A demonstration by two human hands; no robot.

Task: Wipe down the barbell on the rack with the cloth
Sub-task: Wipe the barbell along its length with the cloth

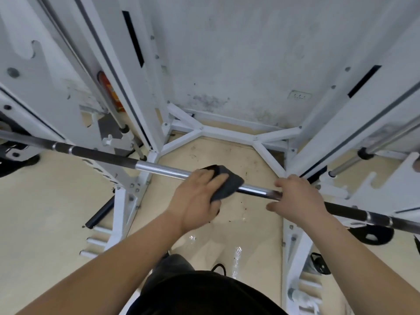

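Note:
A long barbell (159, 167) runs across the view from upper left to lower right, shiny chrome in its middle and dark knurled towards both ends. My left hand (195, 201) presses a dark grey cloth (227, 184) around the chrome middle section. To its right, my right hand (297, 198) grips the bar where the chrome meets the dark part. The cloth hides the bar beneath it.
White rack uprights (136, 87) stand on the left, and another upright (354, 114) on the right, joined by a white base frame (204, 129) at the stained wall. Black weight plates (372, 235) sit at the bar's right end. Beige floor lies below, with wet shine near my legs.

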